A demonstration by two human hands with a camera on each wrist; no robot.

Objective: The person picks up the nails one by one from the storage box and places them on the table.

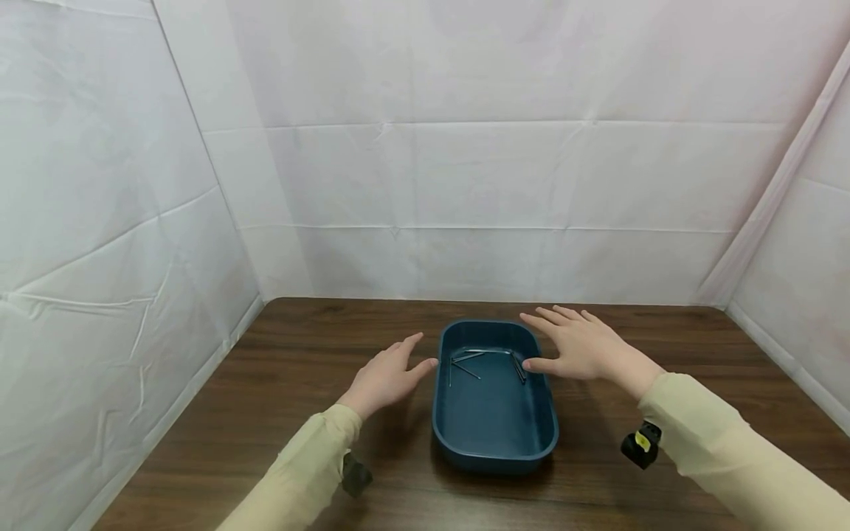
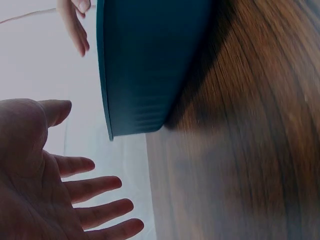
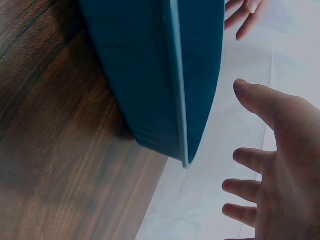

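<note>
A dark blue oblong tray (image 1: 494, 461) stands on the wooden table (image 1: 684, 332) in the head view. Several thin metal pins (image 1: 483, 356) lie at its far end. My left hand (image 1: 401, 365) hovers open beside the tray's left rim, thumb tip close to the rim. My right hand (image 1: 567, 346) is open at the right rim, its thumb at or touching the edge. The left wrist view shows my open left palm (image 2: 45, 190) apart from the tray's outer wall (image 2: 150, 60). In the right wrist view, my spread right hand (image 3: 280, 165) is next to the tray's rim (image 3: 176, 75).
White cloth walls (image 1: 505, 184) close in the table at the back and on both sides. Small black cameras hang under my left wrist (image 1: 355, 474) and right wrist (image 1: 642, 444). Bare tabletop lies left, right and in front of the tray.
</note>
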